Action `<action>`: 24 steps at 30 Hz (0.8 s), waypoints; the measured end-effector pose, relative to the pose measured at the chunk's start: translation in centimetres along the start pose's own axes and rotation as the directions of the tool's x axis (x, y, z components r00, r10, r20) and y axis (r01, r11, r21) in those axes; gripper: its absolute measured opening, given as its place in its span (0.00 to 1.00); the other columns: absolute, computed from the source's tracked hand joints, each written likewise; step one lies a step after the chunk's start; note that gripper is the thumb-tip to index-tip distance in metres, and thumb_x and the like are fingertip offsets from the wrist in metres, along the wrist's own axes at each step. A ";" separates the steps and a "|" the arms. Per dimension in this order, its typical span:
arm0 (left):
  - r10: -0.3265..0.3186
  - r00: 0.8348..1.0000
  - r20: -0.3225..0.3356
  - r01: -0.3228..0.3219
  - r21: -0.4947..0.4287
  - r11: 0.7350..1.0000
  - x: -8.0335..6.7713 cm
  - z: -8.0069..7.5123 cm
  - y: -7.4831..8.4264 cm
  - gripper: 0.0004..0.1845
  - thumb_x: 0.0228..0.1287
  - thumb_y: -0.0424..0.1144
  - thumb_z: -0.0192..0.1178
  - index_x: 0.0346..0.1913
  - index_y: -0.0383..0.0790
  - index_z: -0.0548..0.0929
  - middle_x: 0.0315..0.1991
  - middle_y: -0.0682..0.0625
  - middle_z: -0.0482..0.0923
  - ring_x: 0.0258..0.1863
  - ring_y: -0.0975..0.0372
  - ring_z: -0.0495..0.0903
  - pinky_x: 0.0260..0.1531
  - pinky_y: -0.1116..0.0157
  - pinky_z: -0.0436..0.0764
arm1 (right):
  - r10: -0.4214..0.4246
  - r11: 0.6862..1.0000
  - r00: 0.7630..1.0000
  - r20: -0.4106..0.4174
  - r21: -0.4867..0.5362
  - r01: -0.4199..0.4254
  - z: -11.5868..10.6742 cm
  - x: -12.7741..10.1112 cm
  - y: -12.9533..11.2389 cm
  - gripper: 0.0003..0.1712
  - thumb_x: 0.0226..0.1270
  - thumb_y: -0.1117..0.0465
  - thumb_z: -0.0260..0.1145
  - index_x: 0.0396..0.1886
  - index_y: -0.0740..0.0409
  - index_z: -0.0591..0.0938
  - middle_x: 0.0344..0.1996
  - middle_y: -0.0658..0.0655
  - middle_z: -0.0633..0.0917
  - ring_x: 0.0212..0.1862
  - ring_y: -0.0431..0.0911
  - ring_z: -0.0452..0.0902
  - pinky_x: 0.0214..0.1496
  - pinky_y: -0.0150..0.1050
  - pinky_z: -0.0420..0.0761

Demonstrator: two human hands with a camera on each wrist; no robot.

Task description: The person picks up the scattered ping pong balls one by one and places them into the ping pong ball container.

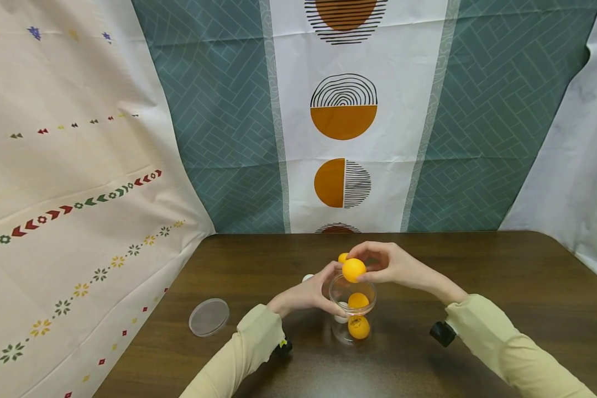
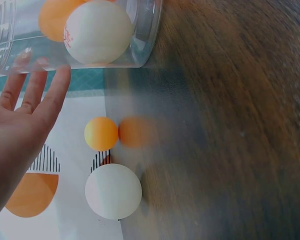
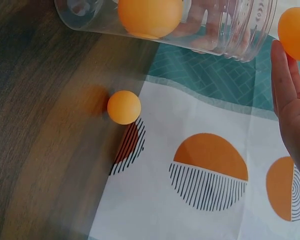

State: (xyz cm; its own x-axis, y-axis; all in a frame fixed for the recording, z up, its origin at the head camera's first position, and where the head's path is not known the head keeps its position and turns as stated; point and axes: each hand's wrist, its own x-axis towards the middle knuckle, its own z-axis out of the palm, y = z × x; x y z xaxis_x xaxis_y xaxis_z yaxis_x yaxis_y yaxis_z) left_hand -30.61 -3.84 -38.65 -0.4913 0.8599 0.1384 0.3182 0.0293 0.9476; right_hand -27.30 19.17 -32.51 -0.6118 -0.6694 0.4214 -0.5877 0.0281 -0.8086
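My left hand (image 1: 305,294) grips a clear plastic jar (image 1: 345,336) near its rim, the thumb on the near side. Two orange ping-pong balls, one lower (image 1: 359,327) and one higher (image 1: 358,300), lie inside with a white ping-pong ball (image 2: 98,32). Over the jar's uncovered mouth, my right hand (image 1: 397,268) pinches another orange ping-pong ball (image 1: 354,270) between thumb and fingers. In the right wrist view this held ball (image 3: 296,34) is just outside the rim. The left fingers (image 2: 54,95) touch the jar's side in the left wrist view.
Behind the jar, a loose orange ball (image 3: 124,107) and a loose white ball (image 2: 113,191) rest on the dark wooden table (image 1: 477,265). A round clear lid (image 1: 209,317) lies flat at the left. Patterned cloth (image 1: 219,110) hangs along the table's back edge.
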 end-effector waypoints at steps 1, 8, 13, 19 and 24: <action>0.000 1.000 0.001 0.000 0.001 1.000 0.0 0.0 0.0 0.39 0.49 0.32 0.66 0.61 0.52 0.57 0.60 0.56 0.59 0.58 0.61 0.61 0.53 0.60 0.66 | 0.003 1.000 1.000 0.002 -0.001 -0.003 0.0 0.0 0.0 0.20 0.54 0.71 0.66 0.48 0.66 0.73 0.45 0.61 0.76 0.45 0.55 0.73 0.47 0.44 0.74; 0.007 1.000 0.016 -0.007 -0.019 1.000 0.1 0.0 0.2 0.39 0.49 0.28 0.65 0.62 0.48 0.56 0.61 0.54 0.57 0.60 0.59 0.58 0.53 0.56 0.65 | 0.026 1.000 1.000 0.012 0.005 -0.026 0.3 0.0 0.1 0.21 0.54 0.70 0.67 0.49 0.65 0.74 0.45 0.61 0.77 0.45 0.56 0.73 0.46 0.45 0.74; 0.000 1.000 0.013 0.000 -0.026 1.000 0.1 0.0 0.3 0.39 0.49 0.27 0.65 0.62 0.46 0.55 0.60 0.53 0.57 0.59 0.59 0.58 0.54 0.57 0.65 | 0.024 1.000 0.999 0.031 0.010 -0.024 0.4 0.0 0.0 0.21 0.55 0.70 0.66 0.49 0.67 0.74 0.43 0.61 0.77 0.45 0.55 0.73 0.45 0.45 0.75; 0.006 1.000 0.013 -0.005 -0.031 0.999 0.1 0.0 0.0 0.39 0.48 0.29 0.66 0.61 0.48 0.57 0.59 0.53 0.61 0.58 0.59 0.62 0.52 0.62 0.66 | -0.009 0.999 0.999 0.054 0.044 0.007 0.4 0.1 0.1 0.21 0.54 0.72 0.66 0.49 0.71 0.72 0.43 0.69 0.74 0.44 0.63 0.70 0.45 0.48 0.75; 0.023 0.999 0.025 -0.021 -0.051 0.998 0.2 0.0 -0.1 0.39 0.48 0.28 0.66 0.61 0.49 0.57 0.60 0.54 0.60 0.59 0.62 0.60 0.52 0.62 0.66 | -0.008 0.999 0.999 0.051 0.036 0.006 0.2 0.1 0.2 0.21 0.54 0.72 0.66 0.48 0.71 0.72 0.42 0.70 0.74 0.44 0.64 0.70 0.44 0.48 0.75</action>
State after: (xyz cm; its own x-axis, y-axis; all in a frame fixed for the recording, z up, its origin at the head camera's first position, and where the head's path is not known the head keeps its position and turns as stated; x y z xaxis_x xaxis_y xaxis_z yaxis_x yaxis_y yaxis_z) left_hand -30.71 -3.70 -38.68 -0.4639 0.8726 0.1527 0.2871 -0.0150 0.9578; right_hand -27.39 18.91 -32.73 -0.5794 -0.7068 0.4059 -0.5717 -0.0025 -0.8204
